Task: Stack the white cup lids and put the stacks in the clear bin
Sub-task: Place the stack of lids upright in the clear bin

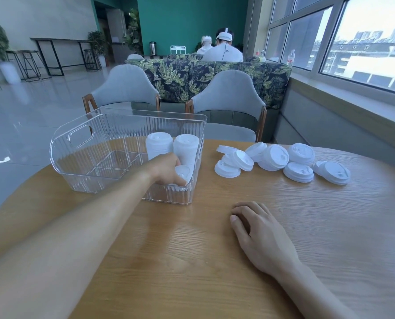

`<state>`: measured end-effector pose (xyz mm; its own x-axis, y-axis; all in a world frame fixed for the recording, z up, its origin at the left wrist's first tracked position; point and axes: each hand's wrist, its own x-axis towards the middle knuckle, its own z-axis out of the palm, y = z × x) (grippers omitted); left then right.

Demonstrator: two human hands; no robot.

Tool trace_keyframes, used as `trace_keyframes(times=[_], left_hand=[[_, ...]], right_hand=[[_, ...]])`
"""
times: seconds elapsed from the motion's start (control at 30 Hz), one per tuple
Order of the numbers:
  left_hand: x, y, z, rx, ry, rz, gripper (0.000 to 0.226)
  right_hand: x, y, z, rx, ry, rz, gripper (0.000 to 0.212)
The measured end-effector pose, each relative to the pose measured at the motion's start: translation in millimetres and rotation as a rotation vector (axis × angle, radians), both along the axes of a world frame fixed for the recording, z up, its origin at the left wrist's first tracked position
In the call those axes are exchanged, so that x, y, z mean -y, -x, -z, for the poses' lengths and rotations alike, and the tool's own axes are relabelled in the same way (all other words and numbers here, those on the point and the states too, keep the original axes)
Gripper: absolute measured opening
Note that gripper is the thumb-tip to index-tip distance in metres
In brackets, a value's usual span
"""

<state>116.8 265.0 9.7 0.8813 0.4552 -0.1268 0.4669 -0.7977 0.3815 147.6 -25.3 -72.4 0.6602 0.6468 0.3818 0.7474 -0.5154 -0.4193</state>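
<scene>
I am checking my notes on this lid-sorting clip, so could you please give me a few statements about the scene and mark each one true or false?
1. The left hand is inside the clear bin, holding a stack of lids. True.
2. The right hand is picking up a lid. False: it rests on the wooden table, holding nothing.
3. Two taller lid stacks stand in the bin behind the left hand. True.
4. All lids are already in the bin. False: loose lids lie on the table to the bin's right.
5. The bin lies tipped on its side. False: it stands upright.
</scene>
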Motion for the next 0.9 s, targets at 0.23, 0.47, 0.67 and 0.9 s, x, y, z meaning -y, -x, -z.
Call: trace_keyframes(times=[0.23,0.47,0.67,0.9], left_hand=[[4,14,0,0.1,0.016,-0.055,0.077],[26,42,3,0.527,-0.106,-0.134,0.024],[78,74,27,0.877,-0.091,-0.1,0.013],[137,81,59,0.69,0.021,-0.071,0.047]], right_hand=[[2,0,1,-0.02,-0.018,0.008,0.027],[8,4,1,-0.013,-0.041,0.026,0.022],[20,10,1,-0.038,-0.044,0.01,0.014],[51,10,5,-0.013,-0.076,0.018,0.013]])
